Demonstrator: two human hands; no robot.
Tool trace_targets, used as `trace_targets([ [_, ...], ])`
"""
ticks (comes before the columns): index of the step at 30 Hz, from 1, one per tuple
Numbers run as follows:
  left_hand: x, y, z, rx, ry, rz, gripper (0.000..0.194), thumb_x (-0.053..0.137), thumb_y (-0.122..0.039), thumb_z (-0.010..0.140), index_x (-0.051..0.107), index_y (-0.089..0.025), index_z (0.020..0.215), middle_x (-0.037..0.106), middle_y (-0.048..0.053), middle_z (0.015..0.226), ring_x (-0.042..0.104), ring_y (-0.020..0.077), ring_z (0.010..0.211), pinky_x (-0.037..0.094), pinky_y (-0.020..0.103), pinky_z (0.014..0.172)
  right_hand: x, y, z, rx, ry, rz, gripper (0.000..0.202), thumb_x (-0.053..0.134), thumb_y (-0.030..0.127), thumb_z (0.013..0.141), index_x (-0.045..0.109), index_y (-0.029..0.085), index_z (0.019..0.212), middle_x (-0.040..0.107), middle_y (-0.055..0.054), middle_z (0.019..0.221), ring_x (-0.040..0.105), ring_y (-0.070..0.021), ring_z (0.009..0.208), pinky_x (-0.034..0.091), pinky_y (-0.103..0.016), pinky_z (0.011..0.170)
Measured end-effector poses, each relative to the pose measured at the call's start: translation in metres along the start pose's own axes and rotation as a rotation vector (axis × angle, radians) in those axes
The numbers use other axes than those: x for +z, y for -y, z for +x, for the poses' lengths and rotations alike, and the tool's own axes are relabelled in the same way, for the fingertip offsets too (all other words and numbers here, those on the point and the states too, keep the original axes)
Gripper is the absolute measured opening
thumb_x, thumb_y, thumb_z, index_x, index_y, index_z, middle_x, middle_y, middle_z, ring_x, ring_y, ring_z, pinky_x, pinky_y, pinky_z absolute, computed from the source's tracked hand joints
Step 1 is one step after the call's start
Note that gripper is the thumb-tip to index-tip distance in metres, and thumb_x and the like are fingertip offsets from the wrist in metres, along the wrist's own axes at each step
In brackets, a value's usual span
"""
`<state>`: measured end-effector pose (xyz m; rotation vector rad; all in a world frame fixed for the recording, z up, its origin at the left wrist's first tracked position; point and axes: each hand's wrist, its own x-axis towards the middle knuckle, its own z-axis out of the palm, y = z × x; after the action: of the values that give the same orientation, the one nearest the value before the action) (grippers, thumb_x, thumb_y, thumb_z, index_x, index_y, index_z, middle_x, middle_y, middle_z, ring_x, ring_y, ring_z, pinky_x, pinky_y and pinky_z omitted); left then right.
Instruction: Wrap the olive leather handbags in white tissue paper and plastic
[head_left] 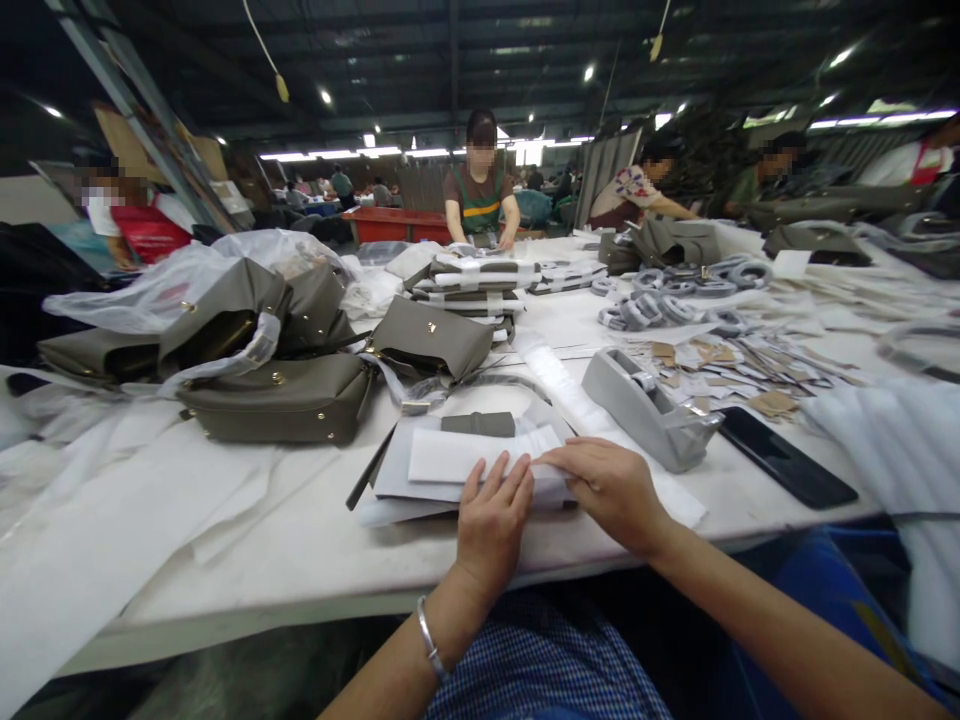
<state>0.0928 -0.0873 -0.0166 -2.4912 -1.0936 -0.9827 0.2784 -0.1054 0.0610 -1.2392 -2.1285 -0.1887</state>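
A folded white foam sheet lies on a grey flat sheet over an olive bag piece, whose dark edge sticks out at the left. My left hand rests on the foam's front edge, fingers stretched out flat. From the right, my right hand reaches in and pinches the foam's right end, its fingertips beside those of the left. Just behind the foam lies an olive strap piece. A grey tape dispenser stands to the right of my right hand.
Olive handbags crowd the left, with clear plastic wrapping behind them. A black phone lies right of the dispenser. Further back are wrapped grey rings, paper tags and stacked bag parts. A co-worker works across the table.
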Motion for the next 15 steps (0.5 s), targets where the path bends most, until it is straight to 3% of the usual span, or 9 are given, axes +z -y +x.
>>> trace_targets([
  [4, 0.001, 0.0, 0.0, 0.018, 0.001, 0.008, 0.028, 0.046, -0.017, 0.1, 0.062, -0.018, 0.123, 0.068, 0.005, 0.127, 0.057, 0.0252, 0.128, 0.044, 0.048, 0.108, 0.019, -0.02, 0.016, 0.078, 0.118, 0.051, 0.033, 0.055, 0.007, 0.085, 0.075, 0.027, 0.101, 0.078, 0.0, 0.102, 0.072, -0.0203, 0.093, 0.05, -0.04, 0.101],
  [10, 0.0, 0.001, 0.004, 0.039, -0.031, -0.025, 0.032, 0.044, -0.015, 0.098, 0.059, -0.012, 0.127, 0.068, 0.007, 0.128, 0.061, 0.0235, 0.121, 0.049, 0.041, 0.104, 0.034, -0.035, 0.025, 0.323, 0.28, 0.228, 0.018, 0.062, 0.017, 0.087, 0.076, 0.028, 0.085, 0.075, 0.001, 0.109, 0.063, -0.0223, 0.117, 0.05, -0.04, 0.1],
  [15, -0.017, 0.001, 0.009, -0.046, 0.006, -0.197, 0.039, 0.047, -0.013, 0.089, 0.058, -0.013, 0.127, 0.066, 0.009, 0.129, 0.061, 0.0212, 0.12, 0.046, 0.039, 0.109, 0.04, -0.046, 0.038, 0.347, 0.329, 0.251, 0.007, 0.075, 0.025, 0.079, 0.074, 0.026, 0.072, 0.072, 0.0, 0.106, 0.065, -0.021, 0.103, 0.05, -0.036, 0.092],
])
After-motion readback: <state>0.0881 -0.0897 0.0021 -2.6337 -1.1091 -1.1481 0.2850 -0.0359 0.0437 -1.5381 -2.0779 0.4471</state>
